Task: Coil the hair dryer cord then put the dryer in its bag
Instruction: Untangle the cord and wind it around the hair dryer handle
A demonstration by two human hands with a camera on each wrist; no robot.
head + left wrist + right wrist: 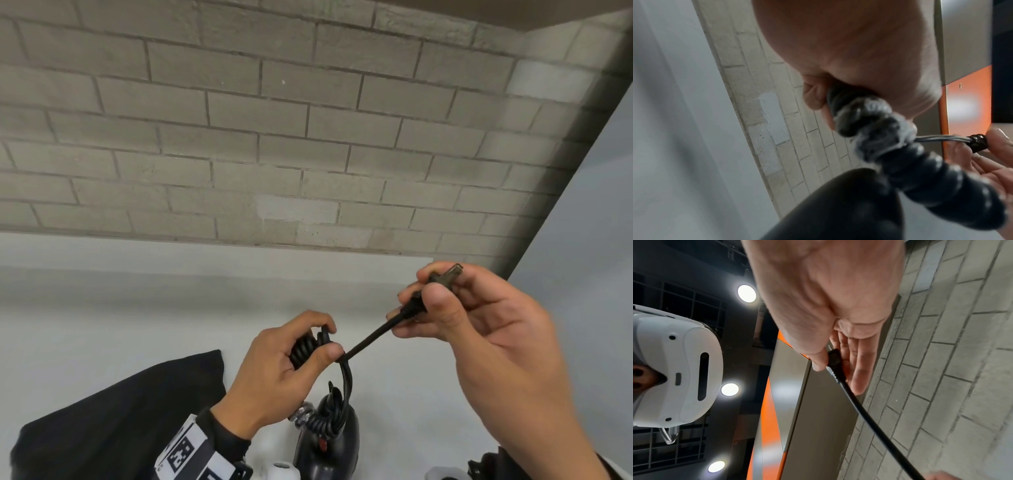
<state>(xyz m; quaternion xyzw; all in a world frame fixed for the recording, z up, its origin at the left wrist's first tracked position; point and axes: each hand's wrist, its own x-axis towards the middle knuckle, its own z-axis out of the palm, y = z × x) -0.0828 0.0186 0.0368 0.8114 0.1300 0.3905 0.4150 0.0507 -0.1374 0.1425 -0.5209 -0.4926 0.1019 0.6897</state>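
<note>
Cord runs taut (up-right) between both hands.

The cord is black, as are the hair dryer and the bag at the table's near left. The table is plain white. The wall behind shows grey bricks in a running pattern. The wristband carries a black-and-white square code.
</note>
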